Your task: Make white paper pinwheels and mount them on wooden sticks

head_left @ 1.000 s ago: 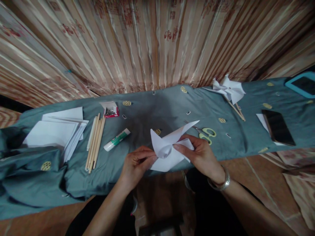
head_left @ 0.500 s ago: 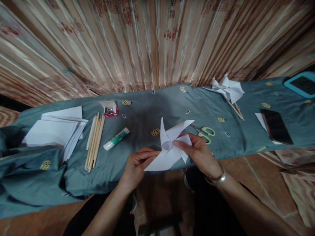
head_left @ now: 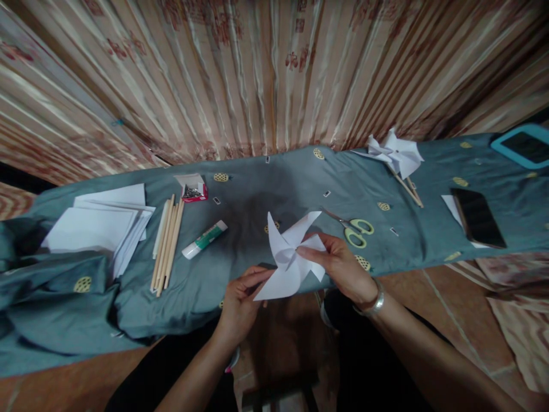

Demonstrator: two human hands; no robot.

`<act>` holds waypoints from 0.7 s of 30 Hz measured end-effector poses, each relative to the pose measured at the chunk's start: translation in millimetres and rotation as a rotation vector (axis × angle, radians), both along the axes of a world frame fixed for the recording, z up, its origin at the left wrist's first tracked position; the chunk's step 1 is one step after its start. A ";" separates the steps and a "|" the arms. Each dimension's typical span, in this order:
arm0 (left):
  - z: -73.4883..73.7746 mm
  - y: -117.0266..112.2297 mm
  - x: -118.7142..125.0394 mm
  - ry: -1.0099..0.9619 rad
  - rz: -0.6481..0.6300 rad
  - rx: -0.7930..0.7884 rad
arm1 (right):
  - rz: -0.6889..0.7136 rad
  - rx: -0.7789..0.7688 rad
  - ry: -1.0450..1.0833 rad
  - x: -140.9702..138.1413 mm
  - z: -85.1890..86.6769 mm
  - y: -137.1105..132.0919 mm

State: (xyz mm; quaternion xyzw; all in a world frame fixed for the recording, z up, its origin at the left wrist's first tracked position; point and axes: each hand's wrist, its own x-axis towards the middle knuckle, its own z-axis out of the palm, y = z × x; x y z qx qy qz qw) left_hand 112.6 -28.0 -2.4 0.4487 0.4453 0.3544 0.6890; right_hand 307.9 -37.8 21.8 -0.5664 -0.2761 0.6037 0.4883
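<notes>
A white paper pinwheel is held above the front edge of the cloth-covered table. My right hand pinches it, thumb pressed at its centre and fingers behind the blades. At the lower left blade, my left hand grips the paper between thumb and fingers. Just beyond my right hand lie scissors with light green handles. A glue stick with a green label rests to the left of the pinwheel. Whether a stick is behind the pinwheel cannot be seen.
On the left are wooden sticks, a stack of white paper and a small open box of metal pins or clips. Finished pinwheels on sticks, a phone and a blue-framed device lie at right. A curtain hangs behind.
The pinwheel and my right hand have shifted slightly left, and the pinwheel has tilted or turned a little. More of the scissors shows now. Both hands keep hold of the paper.
</notes>
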 end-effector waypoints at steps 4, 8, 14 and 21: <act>-2.0 -1.0 -1.6 0.033 0.000 -0.005 | 0.018 0.039 -0.005 -1.4 0.6 1.0; -2.1 -1.8 -2.9 0.089 0.013 0.046 | 0.057 0.014 0.008 -1.6 -0.9 1.3; -9.6 -6.4 -5.0 0.109 0.030 0.053 | 0.080 -0.008 -0.023 -2.8 -4.2 3.0; -13.4 -9.9 -6.9 0.076 0.037 0.001 | 0.106 -0.036 -0.015 -4.0 -7.6 3.8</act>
